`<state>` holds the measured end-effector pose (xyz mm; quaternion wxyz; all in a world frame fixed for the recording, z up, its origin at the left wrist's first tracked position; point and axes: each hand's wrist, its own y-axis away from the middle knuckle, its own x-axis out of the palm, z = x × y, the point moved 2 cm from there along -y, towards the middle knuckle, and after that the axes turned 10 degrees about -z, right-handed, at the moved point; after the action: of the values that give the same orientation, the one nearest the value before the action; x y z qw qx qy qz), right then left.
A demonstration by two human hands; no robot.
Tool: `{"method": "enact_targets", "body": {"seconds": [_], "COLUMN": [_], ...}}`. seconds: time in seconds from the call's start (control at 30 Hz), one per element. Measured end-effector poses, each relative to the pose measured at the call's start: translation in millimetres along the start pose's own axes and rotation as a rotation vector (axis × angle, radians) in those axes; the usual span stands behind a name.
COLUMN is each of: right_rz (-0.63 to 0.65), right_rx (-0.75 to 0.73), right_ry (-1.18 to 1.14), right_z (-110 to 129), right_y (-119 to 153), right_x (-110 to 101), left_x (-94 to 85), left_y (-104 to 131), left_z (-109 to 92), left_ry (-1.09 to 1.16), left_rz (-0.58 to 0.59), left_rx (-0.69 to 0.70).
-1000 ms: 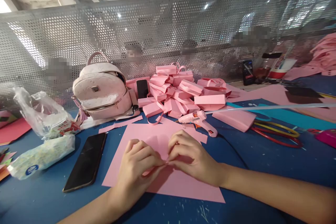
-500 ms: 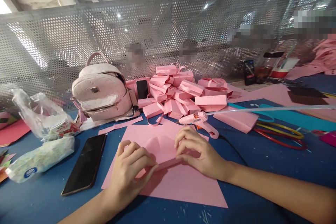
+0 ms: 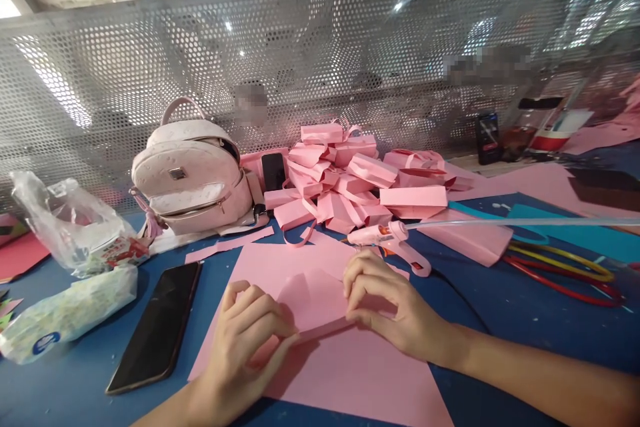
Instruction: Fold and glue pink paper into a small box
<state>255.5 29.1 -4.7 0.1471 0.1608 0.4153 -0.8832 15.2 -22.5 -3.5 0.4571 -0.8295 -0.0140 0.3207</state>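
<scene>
My left hand [image 3: 250, 340] pinches the left end of a folded strip of pink paper [image 3: 324, 329] between thumb and fingers. At its right end, my right hand [image 3: 393, 303] grips the same paper with thumb and fingertips. The strip is a narrow folded edge held over a large flat pink sheet [image 3: 360, 377], which is of the same colour, so I cannot tell how the two join. Just behind my right hand lies a pink hot glue gun [image 3: 383, 235] with a long clear glue stick [image 3: 520, 221] in its back.
Folded pink paper pieces [image 3: 345, 173] are heaped behind the sheet. To the left are a black phone [image 3: 155, 327], a tissue pack [image 3: 75, 310], a plastic bag [image 3: 70, 227] and a pink backpack [image 3: 195, 173]. Yellow and red loops [image 3: 565, 273] lie right. A perforated metal screen [image 3: 300, 47] stands behind.
The view has shifted slightly, so the table things sit a little lower and further apart. Both hands keep their hold on the folded paper, with little visible movement.
</scene>
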Motion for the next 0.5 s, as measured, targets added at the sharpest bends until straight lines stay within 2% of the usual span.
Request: {"method": "enact_targets", "body": {"seconds": [0.17,0.5], "right_rz": [-0.031,-0.051], "right_rx": [-0.007,0.007], "right_ry": [0.025,0.034], "right_z": [0.5,2.3], "right_y": [-1.0,-2.9], "right_x": [-0.1,0.2], "left_x": [-1.1,-2.3], "left_y": [3.2,1.9], "left_z": [2.1,4.1], "left_ry": [0.006,-0.010], "left_rz": [0.031,0.011], "left_rx": [-0.013,0.005]}}
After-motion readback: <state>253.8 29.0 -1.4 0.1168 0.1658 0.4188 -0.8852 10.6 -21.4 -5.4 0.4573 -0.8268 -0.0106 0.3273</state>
